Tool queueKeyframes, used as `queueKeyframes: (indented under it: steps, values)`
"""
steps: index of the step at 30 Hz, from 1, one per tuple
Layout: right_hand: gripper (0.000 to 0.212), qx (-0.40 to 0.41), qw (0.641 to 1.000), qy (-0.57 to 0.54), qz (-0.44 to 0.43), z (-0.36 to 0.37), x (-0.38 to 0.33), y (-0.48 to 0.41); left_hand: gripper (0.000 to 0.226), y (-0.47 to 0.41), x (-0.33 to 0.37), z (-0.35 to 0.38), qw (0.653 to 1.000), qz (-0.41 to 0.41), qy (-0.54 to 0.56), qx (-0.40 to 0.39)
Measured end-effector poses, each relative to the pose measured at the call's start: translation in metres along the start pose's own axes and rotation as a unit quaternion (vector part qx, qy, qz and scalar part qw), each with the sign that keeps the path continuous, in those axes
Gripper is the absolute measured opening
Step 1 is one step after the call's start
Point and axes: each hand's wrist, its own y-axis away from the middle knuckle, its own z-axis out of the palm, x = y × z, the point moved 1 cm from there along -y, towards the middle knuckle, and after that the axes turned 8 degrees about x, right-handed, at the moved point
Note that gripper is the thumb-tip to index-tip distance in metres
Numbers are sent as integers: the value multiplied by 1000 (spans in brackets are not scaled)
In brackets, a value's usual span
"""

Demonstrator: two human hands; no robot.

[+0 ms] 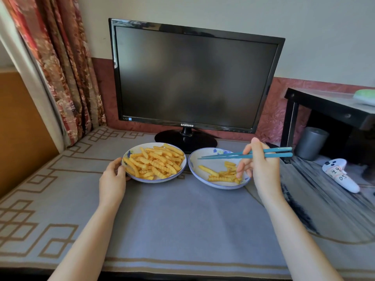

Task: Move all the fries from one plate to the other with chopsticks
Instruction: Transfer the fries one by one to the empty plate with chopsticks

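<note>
I read the left hand (112,177) gripping the near-left rim of the left plate (133,151), heaped with fries (154,161), and the right hand (258,167) pinching blue chopsticks (280,154), tips bare over the right plate (205,161), its fingers (242,168) hiding that plate's right rim and part of its few fries.

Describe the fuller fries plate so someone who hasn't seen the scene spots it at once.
Two white, blue-rimmed plates sit before the black monitor. Take the left plate, whose rim the left hand grips. It is heaped with fries, while the right plate under the chopsticks holds only a few.
</note>
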Motion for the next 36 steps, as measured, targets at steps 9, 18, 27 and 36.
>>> queueKeyframes:
  steps: [9,18,27,36]
  values:
    - [37,-37,998,54,16,-22,-2,4,38,0,-1,0,1000,0,-1,0]
    - [41,43,999,29,-1,-16,1,12,38,-1,-1,0,1000,-3,1,-1]
    - [40,37,998,-46,12,36,-11,15,39,-1,0,-1,1000,-5,3,2]
    - [41,-39,996,-73,38,106,1,7,37,1,1,0,1000,-8,10,2]
